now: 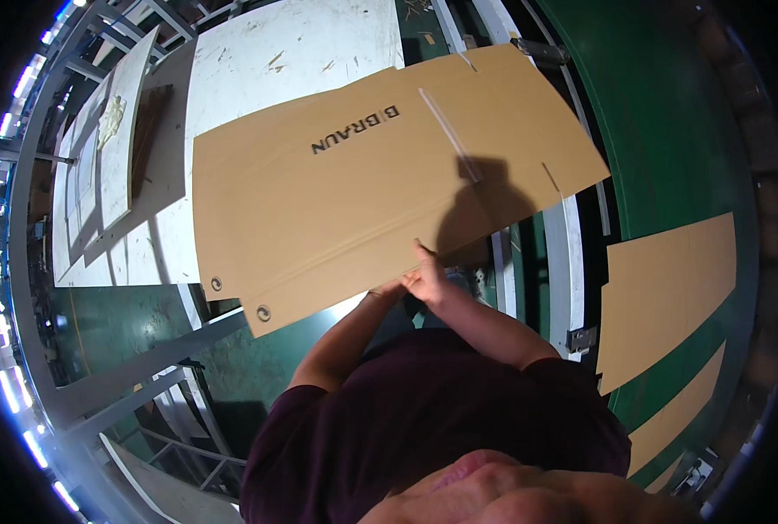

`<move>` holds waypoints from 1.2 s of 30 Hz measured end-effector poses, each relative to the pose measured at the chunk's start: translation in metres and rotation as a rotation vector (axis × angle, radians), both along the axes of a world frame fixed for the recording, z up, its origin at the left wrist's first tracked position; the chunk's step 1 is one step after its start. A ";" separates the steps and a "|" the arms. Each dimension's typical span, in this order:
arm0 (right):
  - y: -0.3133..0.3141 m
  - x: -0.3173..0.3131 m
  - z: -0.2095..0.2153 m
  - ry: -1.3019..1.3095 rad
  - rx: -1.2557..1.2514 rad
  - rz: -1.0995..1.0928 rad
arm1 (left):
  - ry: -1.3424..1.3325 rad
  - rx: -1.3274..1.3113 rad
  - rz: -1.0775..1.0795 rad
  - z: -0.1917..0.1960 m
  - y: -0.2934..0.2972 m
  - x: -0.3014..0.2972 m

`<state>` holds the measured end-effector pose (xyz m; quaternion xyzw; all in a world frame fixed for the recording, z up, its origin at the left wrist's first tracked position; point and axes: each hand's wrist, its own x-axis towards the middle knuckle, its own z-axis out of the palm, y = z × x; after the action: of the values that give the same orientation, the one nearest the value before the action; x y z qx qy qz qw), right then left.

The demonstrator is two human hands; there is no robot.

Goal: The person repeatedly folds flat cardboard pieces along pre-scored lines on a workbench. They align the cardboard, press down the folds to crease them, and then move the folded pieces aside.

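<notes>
A large flattened cardboard box stretches out in front of me, with dark print, a pale strip across it and small round marks at its left end. My right hand is closed on its near edge, the thumb on the top face and other fingers by the rim. Just beside it, my left hand reaches under the same edge. The cardboard hides the left fingers, so their grip does not show.
Beneath the box's far side lies a white, scuffed board. A panel stands at the left. On the right, a green conveyor belt carries more flat cardboard. A metal rail runs alongside the belt.
</notes>
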<state>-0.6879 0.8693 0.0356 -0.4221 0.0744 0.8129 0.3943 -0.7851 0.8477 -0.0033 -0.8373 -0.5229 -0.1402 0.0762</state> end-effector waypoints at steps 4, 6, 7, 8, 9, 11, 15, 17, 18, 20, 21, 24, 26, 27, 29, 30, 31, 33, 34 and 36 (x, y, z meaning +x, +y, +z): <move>-0.038 -0.065 -0.013 0.129 -0.222 0.054 | -0.152 -0.239 -0.060 -0.005 -0.031 -0.015; -0.042 -0.078 -0.025 0.261 -0.342 0.187 | -0.167 -0.302 -0.092 -0.008 -0.056 -0.025; -0.042 -0.081 -0.032 0.312 -0.367 0.268 | -0.161 -0.330 -0.108 -0.013 -0.068 -0.028; -0.046 -0.088 -0.042 0.362 -0.395 0.369 | -0.138 -0.361 -0.100 -0.018 -0.086 -0.033; -0.046 -0.093 -0.057 0.375 -0.377 0.529 | -0.093 -0.391 -0.100 -0.024 -0.104 -0.038; -0.044 -0.093 -0.059 0.176 -0.299 0.798 | 0.122 -0.476 -0.073 -0.031 -0.142 -0.053; 0.018 -0.003 -0.003 -0.305 0.699 0.441 | -0.377 -0.840 0.306 0.022 -0.106 -0.061; 0.090 0.077 -0.015 -1.172 0.991 0.379 | -0.500 -0.407 0.161 0.076 -0.041 -0.025; 0.123 0.110 -0.004 -1.401 1.022 0.186 | -0.429 -0.348 0.122 0.077 -0.019 -0.007; 0.185 0.204 -0.018 -2.270 0.989 0.388 | -0.277 -0.263 0.059 0.068 0.014 0.014; 0.209 0.241 -0.020 -2.152 0.761 0.523 | -0.198 -0.240 0.037 0.053 0.025 0.021; 0.249 0.294 -0.019 -1.950 0.554 0.660 | -0.111 -0.244 0.007 0.027 0.036 0.021; 0.259 0.316 -0.016 -1.617 0.711 0.693 | -0.149 -0.231 0.024 0.019 0.033 0.015; 0.259 0.311 0.005 -1.417 0.732 0.705 | -0.143 -0.233 0.022 0.018 0.030 0.014; 0.252 0.279 0.059 -1.244 0.767 0.618 | -0.135 -0.226 0.019 0.018 0.031 0.011; 0.241 0.250 0.090 -1.447 0.910 0.740 | -0.129 -0.217 0.006 0.019 0.032 0.011; 0.228 0.224 0.090 -1.391 1.013 0.658 | -0.132 -0.231 -0.008 0.020 0.035 0.011; 0.195 0.149 0.093 -1.341 1.104 0.638 | -0.135 -0.264 -0.032 0.021 0.037 0.008; 0.178 0.109 0.095 -1.549 1.287 0.738 | -0.169 -0.239 -0.041 0.017 0.037 0.007; 0.159 0.039 0.071 -1.767 1.261 1.161 | -0.179 -0.266 -0.055 0.003 0.034 0.000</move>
<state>-0.6491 1.0288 0.1068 -0.5336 -0.8222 0.1968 0.0243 -0.7853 0.8815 -0.0008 -0.8381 -0.5186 -0.1457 -0.0861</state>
